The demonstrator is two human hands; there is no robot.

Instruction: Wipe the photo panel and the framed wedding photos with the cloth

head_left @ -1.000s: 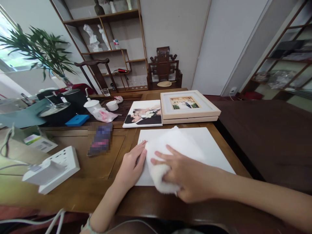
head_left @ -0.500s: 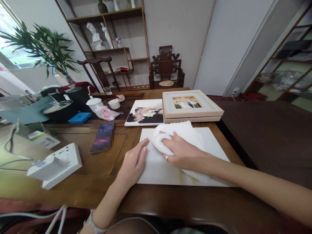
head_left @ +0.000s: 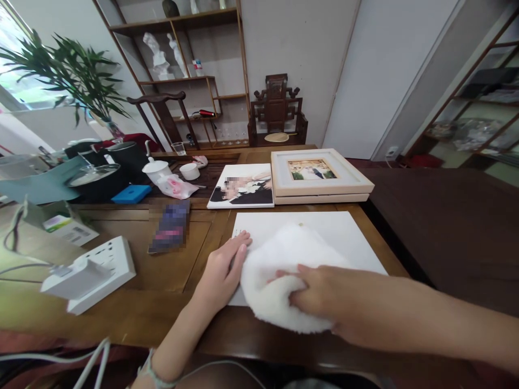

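Observation:
A white fluffy cloth (head_left: pixel 271 300) is bunched in my right hand (head_left: pixel 320 294), whose fingers press into its folds. The cloth spreads over the middle of a flat white panel (head_left: pixel 357 237) and hangs past its near edge. My left hand (head_left: pixel 223 270) rests on the panel's left edge, fingers stretched out and holding nothing. A small yellowish mark shows on the panel just above the cloth. The right hand's fingertips are partly hidden in the cloth.
Behind the panel lie a photo print (head_left: pixel 243 186) and stacked pale frames (head_left: pixel 324 189). To the left are a white power strip (head_left: pixel 103 275), a blurred dark packet (head_left: pixel 170 227), a blue box (head_left: pixel 132 194) and a white teapot (head_left: pixel 157 170). The wooden table (head_left: pixel 162 302) ends close to me.
My right hand has drawn the cloth from the panel's far side toward me, over its near edge. My left hand has barely moved.

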